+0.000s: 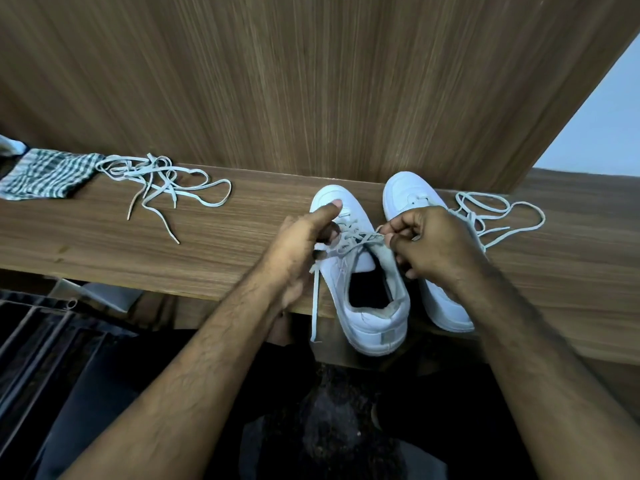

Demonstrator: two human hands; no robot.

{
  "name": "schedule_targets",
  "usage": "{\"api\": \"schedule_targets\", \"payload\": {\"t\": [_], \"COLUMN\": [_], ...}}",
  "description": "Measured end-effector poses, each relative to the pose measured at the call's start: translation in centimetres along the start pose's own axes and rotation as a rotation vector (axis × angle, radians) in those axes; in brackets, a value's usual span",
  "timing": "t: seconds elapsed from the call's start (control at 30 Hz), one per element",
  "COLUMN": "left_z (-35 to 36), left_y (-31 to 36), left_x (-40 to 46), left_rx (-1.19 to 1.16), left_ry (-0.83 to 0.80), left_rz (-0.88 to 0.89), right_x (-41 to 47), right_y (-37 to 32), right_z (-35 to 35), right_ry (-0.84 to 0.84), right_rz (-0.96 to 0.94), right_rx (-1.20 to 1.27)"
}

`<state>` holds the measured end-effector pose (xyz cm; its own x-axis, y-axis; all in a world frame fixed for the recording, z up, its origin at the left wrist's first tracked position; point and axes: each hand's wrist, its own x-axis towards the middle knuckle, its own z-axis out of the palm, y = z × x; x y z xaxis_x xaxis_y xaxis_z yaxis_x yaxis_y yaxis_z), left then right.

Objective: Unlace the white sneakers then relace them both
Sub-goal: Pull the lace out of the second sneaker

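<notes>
left sneaker (363,271) at near counter (207,244) edge, heel overhanging | left hand (304,244) steadies it, fingers curled round its side | right hand (429,240) fingers pinch lace (356,239) at upper eyelets | right sneaker (412,195) just beside | risk: tug tips shoe off edge | no readable branding

Bare shelf (242,216) between loose lace (162,181) (far left) and sneakers (367,271).

Two white sneakers (367,271) stand side by side, toes away; left one partly laced, a loose lace (162,181) far left of it
</notes>
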<state>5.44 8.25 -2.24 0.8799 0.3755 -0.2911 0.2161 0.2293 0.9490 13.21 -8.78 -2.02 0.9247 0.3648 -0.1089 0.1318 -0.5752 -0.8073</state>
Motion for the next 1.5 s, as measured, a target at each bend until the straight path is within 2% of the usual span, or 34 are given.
{"api": "schedule_targets", "payload": {"t": [0.13,0.23,0.3,0.33,0.37,0.4,0.5,0.53,0.57,0.6,0.63,0.67,0.77,0.8,0.83,0.9,0.97,1.0,1.07,1.1,1.13,1.2,1.27,1.3,1.33,1.37,1.43,1.5], "left_z": [-1.3,-1.1,-0.5,0.0,0.5,0.8,0.6,0.0,-0.4,-0.6,-0.6,-0.5,0.2,0.4,0.6,0.3,0.4,0.6,0.8,0.5,-0.1,-1.1,-1.1,-1.0,-1.2,-1.5,-2.2,-1.6], "left_y": [0.2,-1.0,-2.0,-2.1,-2.1,-1.8,0.4,0.7,0.8,0.7,0.6,0.2,-1.7,-2.2,-2.1,-1.9,-1.1,-0.8,0.0,0.3,0.5,0.7,0.5,0.2,0.0,-0.2,-0.1,0.1], "left_x": [0.1,0.4,0.7,0.7,0.5,0.5,-0.1,-0.1,-0.2,0.0,0.1,0.1,0.1,0.3,0.3,0.6,0.6,0.4,-0.3,-0.5,-0.4,0.3,0.7,1.0,1.1,1.3,1.3,0.2], "left_rx": [0.348,0.62,0.865,0.928,0.895,0.713,-0.394,-0.593,-0.65,-0.589,-0.427,-0.173,0.907,1.162,1.221,1.034,0.672,0.441,-0.084,-0.274,-0.397,-0.589,-0.654,-0.559,-0.347,-0.039,0.681,1.394], "left_ry": [-0.082,-0.126,-0.077,-0.041,-0.021,-0.029,-0.117,-0.129,-0.132,-0.115,-0.084,-0.055,-0.046,-0.002,0.07,0.134,0.09,0.023,-0.159,-0.222,-0.253,-0.213,-0.129,-0.078,-0.037,-0.02,-0.127,-0.238], "left_rz": [0.319,0.479,0.566,0.598,0.585,0.497,0.037,-0.04,-0.085,-0.105,-0.082,0.005,0.446,0.533,0.598,0.713,0.699,0.605,0.287,0.16,0.089,0.038,0.042,0.123,0.256,0.442,0.746,0.793], "right_x": [-0.1,-0.2,-0.2,-0.2,-0.1,-0.1,0.0,0.0,-0.1,-0.1,-0.1,-0.1,-0.1,-0.2,-0.2,-0.4,-0.3,-0.3,-0.3,-0.3,-0.3,-0.2,-0.1,0.0,0.0,0.1,0.0,0.0], "right_y": [0.0,-0.2,-0.1,-0.1,-0.1,-0.1,0.0,-0.1,-0.2,-0.3,-0.3,-0.4,-0.4,-0.4,-0.4,-0.5,-0.5,-0.6,-0.6,-0.6,-0.6,-0.5,-0.4,-0.3,-0.3,-0.3,-0.4,-0.4], "right_z": [-0.1,0.0,0.0,0.0,0.0,-0.1,-0.1,0.0,0.1,0.1,0.2,0.3,0.2,0.1,0.0,0.0,0.0,0.0,0.0,0.0,0.0,0.2,0.4,0.4,0.4,0.4,0.2,0.1], "right_ry": [-0.016,-0.023,-0.024,-0.028,-0.031,-0.033,-0.043,-0.047,-0.051,-0.054,-0.056,-0.055,-0.056,-0.059,-0.06,-0.059,-0.062,-0.065,-0.064,-0.063,-0.061,-0.062,-0.07,-0.072,-0.074,-0.076,-0.083,-0.083], "right_rz": [-0.036,-0.076,-0.079,-0.073,-0.065,-0.056,-0.02,-0.013,-0.011,-0.015,-0.022,-0.027,-0.029,-0.033,-0.037,-0.042,-0.045,-0.043,-0.038,-0.037,-0.036,-0.029,-0.028,-0.029,-0.029,-0.029,-0.03,-0.039], "right_rx": [-0.007,-0.024,-0.018,-0.009,-0.001,0.004,0.035,0.049,0.056,0.053,0.043,0.029,0.014,0.013,0.012,0.01,0.003,0.004,0.006,0.003,0.003,0.015,0.029,0.034,0.037,0.039,0.031,0.009]}}
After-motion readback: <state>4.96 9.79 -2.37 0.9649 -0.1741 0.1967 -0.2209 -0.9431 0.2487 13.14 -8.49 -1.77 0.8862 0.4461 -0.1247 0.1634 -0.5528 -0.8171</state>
